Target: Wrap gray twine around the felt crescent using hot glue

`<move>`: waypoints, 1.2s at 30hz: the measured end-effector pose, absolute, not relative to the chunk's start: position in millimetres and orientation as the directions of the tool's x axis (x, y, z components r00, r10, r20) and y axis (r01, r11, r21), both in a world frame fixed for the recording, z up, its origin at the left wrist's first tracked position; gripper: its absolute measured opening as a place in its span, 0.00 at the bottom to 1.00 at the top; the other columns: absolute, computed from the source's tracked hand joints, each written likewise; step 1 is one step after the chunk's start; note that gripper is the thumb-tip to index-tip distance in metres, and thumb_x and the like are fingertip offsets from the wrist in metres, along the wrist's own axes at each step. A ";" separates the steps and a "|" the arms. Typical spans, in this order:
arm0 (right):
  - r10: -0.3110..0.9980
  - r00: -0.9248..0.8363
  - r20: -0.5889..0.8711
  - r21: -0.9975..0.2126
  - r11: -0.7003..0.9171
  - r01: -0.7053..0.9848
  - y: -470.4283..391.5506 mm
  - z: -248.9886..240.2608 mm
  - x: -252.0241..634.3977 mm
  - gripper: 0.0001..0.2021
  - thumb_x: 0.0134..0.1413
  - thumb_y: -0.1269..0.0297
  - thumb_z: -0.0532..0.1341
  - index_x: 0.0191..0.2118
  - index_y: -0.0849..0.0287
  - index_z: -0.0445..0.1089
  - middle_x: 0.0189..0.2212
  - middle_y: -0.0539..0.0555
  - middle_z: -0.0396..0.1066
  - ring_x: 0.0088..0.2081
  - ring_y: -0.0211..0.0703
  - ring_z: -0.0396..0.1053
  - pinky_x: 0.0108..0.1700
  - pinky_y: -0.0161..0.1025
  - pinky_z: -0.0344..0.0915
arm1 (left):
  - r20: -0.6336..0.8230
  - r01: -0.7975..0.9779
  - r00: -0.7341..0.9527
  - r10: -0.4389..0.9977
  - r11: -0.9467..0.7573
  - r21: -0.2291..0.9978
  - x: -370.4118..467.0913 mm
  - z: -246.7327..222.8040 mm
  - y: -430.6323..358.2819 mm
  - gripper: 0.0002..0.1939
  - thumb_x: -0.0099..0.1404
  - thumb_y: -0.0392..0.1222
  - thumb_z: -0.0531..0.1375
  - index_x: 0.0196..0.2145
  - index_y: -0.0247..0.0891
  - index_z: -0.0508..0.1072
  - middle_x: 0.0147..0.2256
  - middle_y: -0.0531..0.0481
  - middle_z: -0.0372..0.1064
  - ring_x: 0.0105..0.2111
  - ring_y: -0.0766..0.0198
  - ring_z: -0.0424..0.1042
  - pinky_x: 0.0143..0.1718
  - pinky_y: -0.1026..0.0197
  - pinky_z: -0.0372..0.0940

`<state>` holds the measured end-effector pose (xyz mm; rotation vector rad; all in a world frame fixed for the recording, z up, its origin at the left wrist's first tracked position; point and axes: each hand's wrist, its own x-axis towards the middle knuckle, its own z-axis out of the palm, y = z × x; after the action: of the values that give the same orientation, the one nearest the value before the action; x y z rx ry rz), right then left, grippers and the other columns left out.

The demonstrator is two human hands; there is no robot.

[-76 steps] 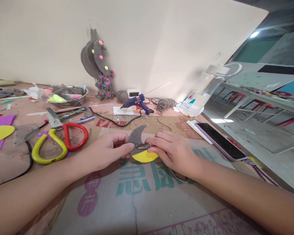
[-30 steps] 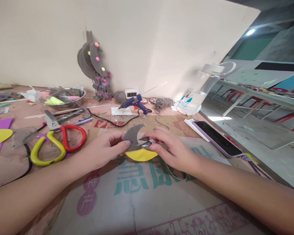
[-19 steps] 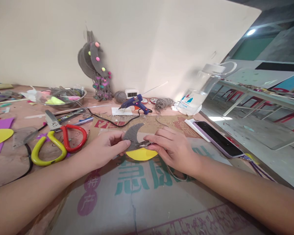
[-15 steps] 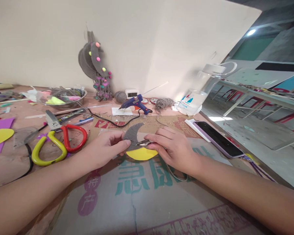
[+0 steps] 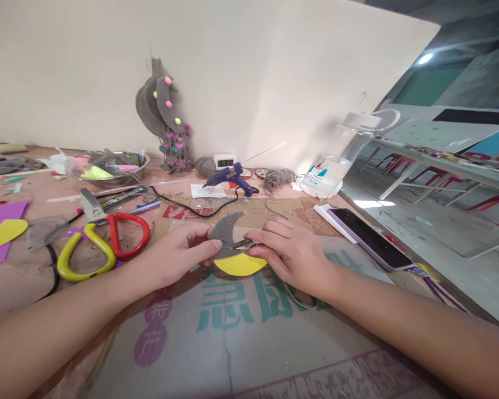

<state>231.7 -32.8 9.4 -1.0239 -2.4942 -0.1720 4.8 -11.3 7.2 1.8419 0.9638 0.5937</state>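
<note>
My left hand [image 5: 185, 248] is closed on the left edge of a crescent [image 5: 225, 230] covered in ribbed grey yarn, with the thumb on top. Under the crescent a yellow foam sheet piece [image 5: 240, 267] shows its rounded lower edge. Between the thumb and fingers of my right hand [image 5: 293, 252] is a small pointed metal tool [image 5: 244, 244], its tip lying against the grey yarn surface. The fingers cover most of the tool, so its exact kind is unclear. A strand of grey yarn [image 5: 301, 303] loops below my right hand.
Flat cardboard [image 5: 191, 354] lies beneath my hands. Large red-and-yellow-handled scissors [image 5: 92, 208] are to the left. Behind stand a blue glue gun [image 5: 233, 176], a grey yarn coil [image 5: 278, 178] and a water bottle [image 5: 328, 160]. A phone [image 5: 370, 237] lies right, a bowl of scraps [image 5: 127, 166] back left.
The view has shifted slightly, so the background sits a little lower and further right. Both hands keep their holds, and the tool's tip has hardly moved on the crescent.
</note>
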 end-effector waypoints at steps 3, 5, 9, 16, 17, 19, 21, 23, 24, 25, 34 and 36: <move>0.650 -0.626 0.431 -0.087 0.720 0.688 -31.7 8.2 232.1 0.13 0.60 0.61 0.51 0.44 0.60 0.68 0.29 0.55 0.67 0.33 0.40 0.62 0.34 0.37 0.57 | -0.005 0.352 0.585 0.811 -0.249 0.902 4.6 7.1 -10.8 0.12 0.61 0.46 0.50 0.28 0.37 0.67 0.25 0.53 0.63 0.26 0.66 0.62 0.27 0.65 0.58; 0.654 -0.623 0.430 -0.117 0.724 0.680 -30.7 7.0 232.9 0.13 0.59 0.62 0.51 0.44 0.60 0.67 0.30 0.54 0.67 0.33 0.40 0.62 0.34 0.37 0.57 | -0.002 0.341 0.585 0.811 -0.244 0.908 4.8 7.2 -11.0 0.12 0.62 0.47 0.50 0.27 0.37 0.67 0.25 0.54 0.63 0.26 0.67 0.62 0.27 0.65 0.58; 0.653 -0.617 0.439 -0.157 0.733 0.662 -29.9 6.0 233.7 0.12 0.59 0.63 0.52 0.44 0.60 0.67 0.31 0.54 0.68 0.33 0.40 0.62 0.34 0.36 0.57 | -0.002 0.332 0.577 0.817 -0.233 0.914 6.1 7.4 -12.4 0.12 0.62 0.45 0.51 0.26 0.37 0.66 0.26 0.54 0.65 0.26 0.68 0.63 0.27 0.65 0.58; 0.649 -0.587 0.485 -0.166 0.727 0.667 -32.3 8.9 233.0 0.12 0.59 0.63 0.52 0.43 0.62 0.68 0.30 0.55 0.67 0.33 0.40 0.62 0.33 0.37 0.57 | -0.022 0.343 0.559 0.829 -0.207 0.916 6.2 5.5 -11.9 0.13 0.62 0.46 0.51 0.26 0.36 0.66 0.25 0.53 0.64 0.26 0.67 0.63 0.27 0.65 0.58; 0.646 -0.592 0.481 -0.160 0.729 0.666 -32.4 8.9 233.1 0.12 0.59 0.63 0.52 0.43 0.62 0.68 0.30 0.55 0.67 0.33 0.40 0.61 0.34 0.37 0.57 | -0.023 0.347 0.560 0.828 -0.209 0.914 6.1 5.3 -11.6 0.13 0.62 0.46 0.51 0.26 0.36 0.66 0.25 0.53 0.64 0.25 0.67 0.62 0.26 0.65 0.58; 0.649 -0.606 0.460 -0.146 0.729 0.669 -32.3 8.7 233.2 0.13 0.59 0.62 0.52 0.44 0.62 0.68 0.31 0.56 0.67 0.33 0.41 0.61 0.34 0.37 0.57 | -0.024 0.351 0.563 0.826 -0.213 0.912 6.0 5.5 -11.3 0.13 0.62 0.46 0.51 0.26 0.36 0.66 0.24 0.54 0.63 0.25 0.67 0.62 0.26 0.65 0.57; 0.658 -0.612 0.439 -0.136 0.722 0.678 -32.3 8.5 233.0 0.13 0.59 0.62 0.52 0.44 0.61 0.68 0.31 0.56 0.66 0.33 0.41 0.61 0.34 0.37 0.57 | -0.027 0.355 0.563 0.826 -0.212 0.910 6.2 5.8 -11.2 0.12 0.62 0.46 0.51 0.26 0.36 0.65 0.24 0.54 0.62 0.25 0.68 0.61 0.26 0.66 0.57; 0.661 -0.613 0.434 -0.129 0.719 0.683 -32.5 8.5 232.6 0.13 0.59 0.62 0.52 0.44 0.62 0.68 0.31 0.56 0.66 0.34 0.41 0.61 0.35 0.37 0.57 | -0.029 0.354 0.566 0.824 -0.211 0.911 6.4 5.7 -11.3 0.12 0.62 0.46 0.51 0.27 0.36 0.66 0.24 0.55 0.61 0.25 0.68 0.61 0.26 0.66 0.56; 0.658 -0.616 0.433 -0.123 0.720 0.683 -32.6 8.6 232.3 0.13 0.59 0.62 0.51 0.44 0.62 0.68 0.31 0.56 0.66 0.33 0.41 0.61 0.35 0.37 0.57 | -0.029 0.347 0.570 0.821 -0.209 0.914 6.5 5.4 -11.3 0.12 0.62 0.46 0.51 0.27 0.36 0.66 0.24 0.55 0.60 0.25 0.68 0.60 0.26 0.66 0.56; 0.652 -0.622 0.433 -0.113 0.724 0.680 -32.8 8.7 232.0 0.13 0.59 0.62 0.51 0.44 0.62 0.68 0.30 0.55 0.66 0.33 0.41 0.61 0.35 0.37 0.57 | -0.028 0.337 0.577 0.816 -0.207 0.918 6.5 5.0 -11.2 0.12 0.62 0.45 0.51 0.27 0.36 0.65 0.23 0.56 0.60 0.25 0.69 0.60 0.26 0.66 0.56; 0.671 -0.617 0.410 -0.141 0.715 0.684 -33.1 8.0 230.8 0.13 0.59 0.62 0.51 0.43 0.61 0.68 0.31 0.55 0.67 0.33 0.41 0.61 0.34 0.37 0.57 | -0.018 0.318 0.594 0.804 -0.213 0.924 5.4 4.8 -10.9 0.12 0.62 0.45 0.51 0.27 0.36 0.65 0.23 0.56 0.59 0.25 0.69 0.59 0.26 0.66 0.54; 0.686 -0.607 0.402 -0.171 0.707 0.686 -32.3 6.9 231.0 0.13 0.59 0.61 0.52 0.43 0.61 0.68 0.31 0.55 0.68 0.34 0.40 0.62 0.34 0.37 0.57 | -0.018 0.317 0.595 0.803 -0.214 0.924 5.4 4.9 -11.3 0.12 0.62 0.45 0.51 0.27 0.36 0.65 0.23 0.57 0.58 0.25 0.69 0.59 0.26 0.67 0.54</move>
<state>231.0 -32.3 6.9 -1.0555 -2.4736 -0.0002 5.4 -11.3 4.9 1.7906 0.9152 0.5886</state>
